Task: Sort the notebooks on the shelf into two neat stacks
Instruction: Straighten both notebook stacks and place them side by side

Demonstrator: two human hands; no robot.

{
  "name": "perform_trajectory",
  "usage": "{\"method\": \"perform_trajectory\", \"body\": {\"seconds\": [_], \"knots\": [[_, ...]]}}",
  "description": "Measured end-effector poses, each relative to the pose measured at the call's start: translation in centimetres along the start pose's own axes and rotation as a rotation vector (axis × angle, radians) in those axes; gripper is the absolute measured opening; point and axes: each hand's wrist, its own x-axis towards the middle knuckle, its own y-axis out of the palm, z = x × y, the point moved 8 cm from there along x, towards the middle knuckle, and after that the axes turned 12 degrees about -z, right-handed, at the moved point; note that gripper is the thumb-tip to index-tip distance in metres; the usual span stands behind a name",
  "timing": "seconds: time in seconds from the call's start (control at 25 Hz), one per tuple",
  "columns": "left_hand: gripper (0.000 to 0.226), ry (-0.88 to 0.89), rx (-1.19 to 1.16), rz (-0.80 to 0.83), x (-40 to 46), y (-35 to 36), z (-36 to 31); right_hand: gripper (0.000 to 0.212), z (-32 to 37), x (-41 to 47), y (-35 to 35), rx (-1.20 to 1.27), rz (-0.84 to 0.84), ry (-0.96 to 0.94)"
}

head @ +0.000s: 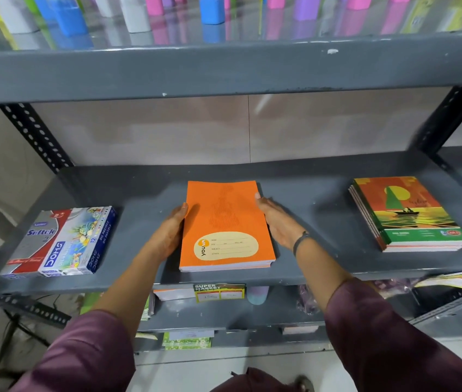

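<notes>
A stack of orange notebooks (224,222) lies in the middle of the grey shelf (309,205), edges squared. My left hand (171,232) presses flat against its left side. Against its right side rests my right hand (278,222), fingers straight, a dark band on the wrist. Neither hand lifts the stack. A second stack of notebooks with a green and orange sailboat cover (411,213) sits at the right end of the same shelf, slightly fanned along its left edge.
Boxes of oil pastels (60,241) lie at the shelf's left end. The shelf above (224,69) overhangs and holds coloured bottles. A lower shelf holds more stationery and a price tag (219,292). Perforated uprights stand at the back corners.
</notes>
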Motion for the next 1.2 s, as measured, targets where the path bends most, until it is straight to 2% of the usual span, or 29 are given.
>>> {"method": "perform_trajectory", "body": {"seconds": [0.04, 0.12, 0.2, 0.24, 0.32, 0.4, 0.48, 0.56, 0.64, 0.72, 0.84, 1.0, 1.2], "knots": [[0.055, 0.008, 0.016, -0.007, -0.1, 0.0, -0.2, 0.109, 0.0, 0.0, 0.2, 0.019, 0.018, 0.006], [0.054, 0.023, 0.047, -0.009, -0.2, 0.1, -0.3, 0.096, -0.2, 0.0, 0.3, 0.052, -0.023, -0.009], [0.055, 0.034, 0.071, 0.010, -1.1, 0.3, -0.7, 0.102, -0.5, -0.7, 0.5, 0.034, -0.069, -0.026], [0.061, 0.046, 0.096, 0.028, -1.7, 0.4, -0.9, 0.103, -0.6, -1.2, 0.4, 0.030, -0.065, -0.033], [0.085, 0.095, 0.222, 0.099, -3.5, 0.3, -0.9, 0.089, -1.1, -2.4, -0.2, -0.028, -0.006, -0.077], [0.095, 0.196, 0.477, 0.222, -5.8, 0.1, 0.0, 0.081, -2.1, -3.9, -1.1, -0.348, 0.080, -0.173], [0.100, 0.277, 0.716, 0.267, -6.7, -0.3, 1.3, 0.096, -3.4, -4.3, -1.9, -0.740, 0.080, -0.262], [0.100, 0.337, 0.836, 0.146, -6.7, -0.8, 1.7, 0.094, -3.8, -4.1, -2.4, -0.902, -0.021, -0.288], [0.086, 0.394, 0.922, -0.028, -6.7, -1.2, 1.0, 0.074, -3.0, -4.2, -2.5, -0.953, -0.139, -0.291], [0.076, 0.415, 0.954, -0.112, -6.7, -1.4, 0.5, 0.060, -2.1, -4.7, -2.6, -1.032, -0.219, -0.290], [0.070, 0.414, 0.918, -0.147, -6.9, -1.8, 0.4, 0.052, -1.7, -5.1, -2.5, -1.041, -0.245, -0.270], [0.071, 0.417, 0.822, -0.168, -7.5, -1.7, 0.4, 0.051, -2.3, -5.2, -2.3, -0.906, -0.277, -0.287], [0.066, 0.420, 0.862, -0.153, -7.3, -1.4, 0.3, 0.050, -2.4, -5.5, -2.5, -0.840, -0.313, -0.304]]}}
